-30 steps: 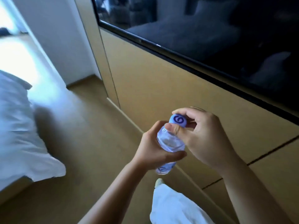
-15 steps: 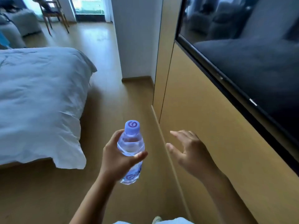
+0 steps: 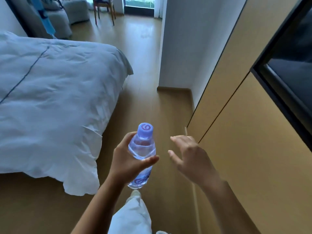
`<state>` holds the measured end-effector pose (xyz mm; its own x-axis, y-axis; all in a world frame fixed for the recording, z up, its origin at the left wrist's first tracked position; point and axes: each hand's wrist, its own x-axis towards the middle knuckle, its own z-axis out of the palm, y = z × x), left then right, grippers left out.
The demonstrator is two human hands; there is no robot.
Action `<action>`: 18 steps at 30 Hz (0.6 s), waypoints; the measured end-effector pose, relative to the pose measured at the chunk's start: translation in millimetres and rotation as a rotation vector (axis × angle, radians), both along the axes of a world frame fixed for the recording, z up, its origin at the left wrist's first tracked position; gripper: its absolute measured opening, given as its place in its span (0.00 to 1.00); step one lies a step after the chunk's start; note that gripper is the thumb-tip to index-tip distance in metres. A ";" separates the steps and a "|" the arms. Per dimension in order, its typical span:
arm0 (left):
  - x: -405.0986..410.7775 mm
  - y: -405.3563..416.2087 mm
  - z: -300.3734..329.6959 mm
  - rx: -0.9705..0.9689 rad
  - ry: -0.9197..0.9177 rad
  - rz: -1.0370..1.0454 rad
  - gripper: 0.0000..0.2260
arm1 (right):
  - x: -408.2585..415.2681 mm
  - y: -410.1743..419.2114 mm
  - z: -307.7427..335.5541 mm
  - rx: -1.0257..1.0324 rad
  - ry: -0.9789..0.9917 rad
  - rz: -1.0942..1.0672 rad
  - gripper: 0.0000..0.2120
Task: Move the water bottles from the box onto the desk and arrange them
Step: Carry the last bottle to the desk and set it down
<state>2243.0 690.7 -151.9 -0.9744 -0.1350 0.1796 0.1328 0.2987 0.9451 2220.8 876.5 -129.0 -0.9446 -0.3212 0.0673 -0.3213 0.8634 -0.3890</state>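
A clear water bottle (image 3: 142,149) with a lilac cap and a swirl logo stands upright in my left hand (image 3: 125,162), which grips it round the middle. My right hand (image 3: 189,157) hovers just to the right of the bottle, fingers spread and relaxed, holding nothing and not touching it. Neither a box nor a desk is in view.
A bed with a white duvet (image 3: 50,105) fills the left. A tan wall panel (image 3: 253,149) with a black screen (image 3: 290,78) runs along the right. Wooden floor (image 3: 143,53) leads ahead to a chair (image 3: 103,7), grey armchairs (image 3: 67,12) and a glass door.
My right hand has let go of the bottle's cap and moved off to the right. The view has swung up from the wall toward the room; my left hand keeps the bottle.
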 end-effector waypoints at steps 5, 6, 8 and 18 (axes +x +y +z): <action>-115.4 -39.3 9.9 0.003 -0.003 -0.002 0.26 | -110.8 -37.8 10.9 -0.002 -0.004 -0.010 0.20; -136.6 -46.0 11.2 0.002 -0.001 0.003 0.27 | -130.5 -44.2 13.8 -0.010 0.001 -0.022 0.20; -180.3 -57.6 12.7 -0.004 -0.003 0.009 0.27 | -171.1 -55.4 17.1 -0.012 0.011 -0.046 0.19; -361.8 -85.2 6.6 -0.013 -0.054 0.064 0.27 | -358.2 -82.1 8.7 -0.035 -0.029 -0.041 0.20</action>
<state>1881.2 605.4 -145.3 -0.9723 -0.1951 0.1289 0.0618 0.3172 0.9464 1862.6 794.3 -120.3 -0.9585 -0.2805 0.0508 -0.2747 0.8610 -0.4281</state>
